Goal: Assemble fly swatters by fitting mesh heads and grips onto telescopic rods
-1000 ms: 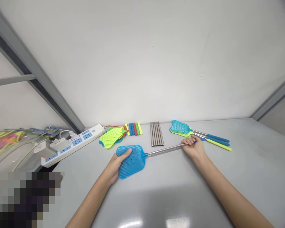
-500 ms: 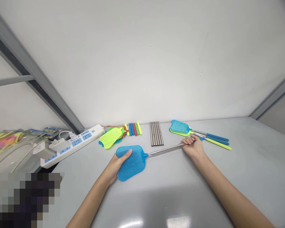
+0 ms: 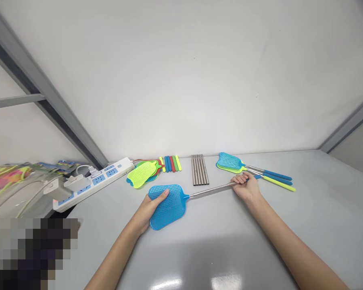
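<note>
A blue fly swatter [image 3: 169,209] with a metal rod is held across the table between both hands. My left hand [image 3: 147,211] grips the edge of its mesh head, thumb on top and fingers underneath. My right hand [image 3: 246,187] is closed around the handle end, where the silver rod meets a blue grip. Just behind my right hand lie several assembled fly swatters [image 3: 230,160], with blue and yellow-green heads and handles. Metal rods [image 3: 200,171] lie in a row behind the held swatter. Loose swatter heads [image 3: 142,174] are piled at the back left.
Coloured handle grips [image 3: 171,164] lie in a row by the wall. A white power strip [image 3: 95,183] with plugged-in adapters and cables runs along the left, next to plastic-bagged items [image 3: 10,181]. The grey table [image 3: 326,209] ends at a pale wall, with metal frame posts at both sides.
Hardly anything differs. Both hands keep the same hold on the blue fly swatter, and the view has shifted very slightly.
</note>
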A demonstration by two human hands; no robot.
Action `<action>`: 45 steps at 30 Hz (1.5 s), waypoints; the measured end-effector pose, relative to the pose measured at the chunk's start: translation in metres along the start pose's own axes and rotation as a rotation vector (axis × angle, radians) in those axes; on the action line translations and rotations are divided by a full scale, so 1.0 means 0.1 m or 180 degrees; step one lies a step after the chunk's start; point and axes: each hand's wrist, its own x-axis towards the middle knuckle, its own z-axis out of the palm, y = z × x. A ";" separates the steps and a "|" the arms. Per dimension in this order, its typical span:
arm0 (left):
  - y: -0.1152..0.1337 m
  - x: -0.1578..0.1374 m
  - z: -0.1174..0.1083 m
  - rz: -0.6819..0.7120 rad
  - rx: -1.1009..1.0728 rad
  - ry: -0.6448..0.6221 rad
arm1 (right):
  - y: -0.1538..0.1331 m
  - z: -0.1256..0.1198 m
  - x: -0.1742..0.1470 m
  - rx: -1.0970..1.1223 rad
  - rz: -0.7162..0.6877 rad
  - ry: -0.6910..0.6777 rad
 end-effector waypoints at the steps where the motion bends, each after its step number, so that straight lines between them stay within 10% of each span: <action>1: 0.00 0.00 0.00 -0.0010 0.0001 0.0008 | 0.00 0.00 0.00 0.0013 0.0003 0.0013; 45: -0.01 0.03 -0.04 -0.0165 -0.0160 0.0045 | 0.03 0.03 -0.02 0.0068 0.0041 0.0211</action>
